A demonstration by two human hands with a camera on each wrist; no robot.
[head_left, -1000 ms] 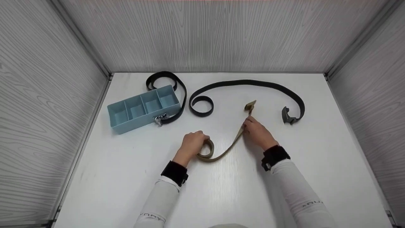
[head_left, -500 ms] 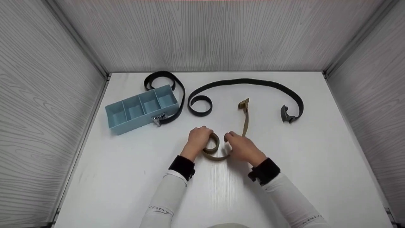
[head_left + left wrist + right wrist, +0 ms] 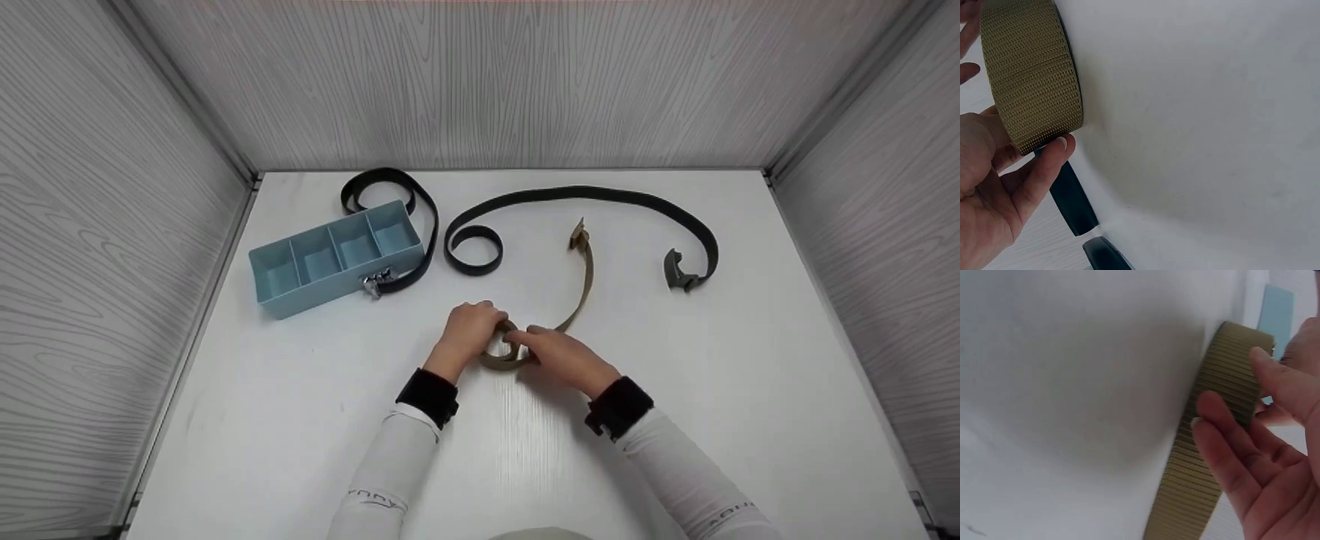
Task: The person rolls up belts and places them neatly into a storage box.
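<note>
A tan webbing belt (image 3: 587,281) is partly rolled into a coil in the middle of the white table. Its loose strap curves up and away to a buckle (image 3: 578,237). My left hand (image 3: 469,334) pinches the coil's left side between thumb and fingers; the ribbed webbing (image 3: 1033,73) fills the upper left of the left wrist view. On the coil's right side, my right hand (image 3: 566,356) holds the strap where it meets the roll. In the right wrist view its fingertips (image 3: 1213,408) lie against the webbing's outer face, with the thumb at the upper edge.
A light blue four-part tray (image 3: 322,296) stands at the left, beside a coiled black belt (image 3: 435,225) with a shiny buckle. Behind my hands, another dark belt (image 3: 585,193) arcs rightward from a small coil to its grey buckle (image 3: 679,274). Wood-patterned panels enclose the table.
My right hand has slid from near the tan belt's buckle down and left to the coil. The left hand moved slightly right with the roll, and the loose strap now bends into a curve.
</note>
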